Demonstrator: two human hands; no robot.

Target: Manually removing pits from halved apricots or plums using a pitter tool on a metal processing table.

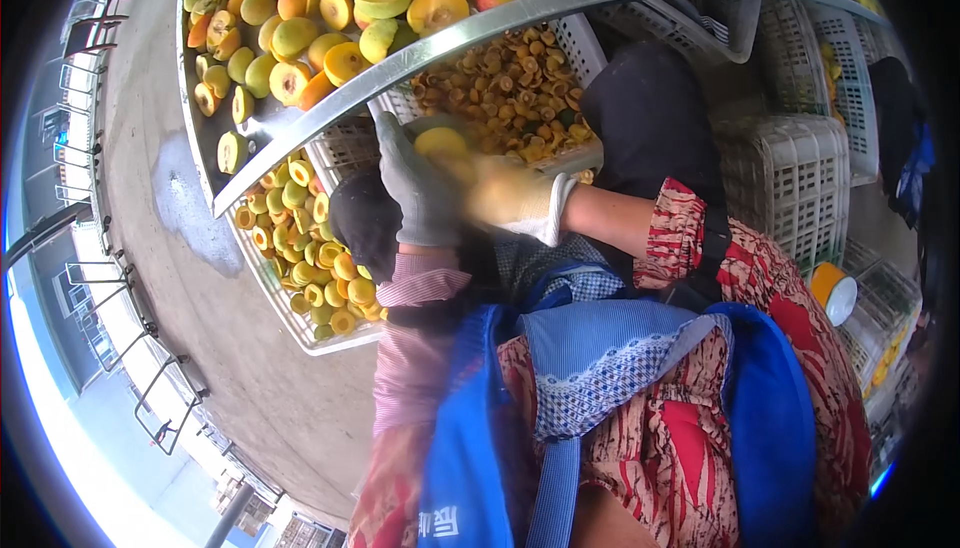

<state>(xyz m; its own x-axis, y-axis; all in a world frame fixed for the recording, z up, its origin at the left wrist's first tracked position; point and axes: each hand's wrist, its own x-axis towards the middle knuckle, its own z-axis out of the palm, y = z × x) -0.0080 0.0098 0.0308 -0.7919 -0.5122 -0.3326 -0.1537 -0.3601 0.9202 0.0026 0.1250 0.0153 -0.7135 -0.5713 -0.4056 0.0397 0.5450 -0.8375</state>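
My left hand point(421, 184), in a grey glove, is raised beside the metal table's edge with its thumb upright. A yellow fruit piece point(441, 143), probably peach, lies in its grasp, blurred by motion. My right hand point(514, 197), in a yellow-stained white glove, meets the left from the right side. Its fingers are too blurred to show whether they hold anything. On the metal table point(487, 23) ahead lie many whole and halved yellow-green peaches point(296, 38). Below my hands, a white crate point(581, 45) holds brownish pit pieces and scraps point(502, 90).
At left, a white crate point(330, 349) on the concrete floor point(247, 390) holds hollowed peach halves point(300, 248). Stacked plastic crates point(787, 180) and an orange-and-white cup-like container point(834, 293) stand at right. My dark-clad knees point(645, 113) are under the table's raised metal rim point(450, 42).
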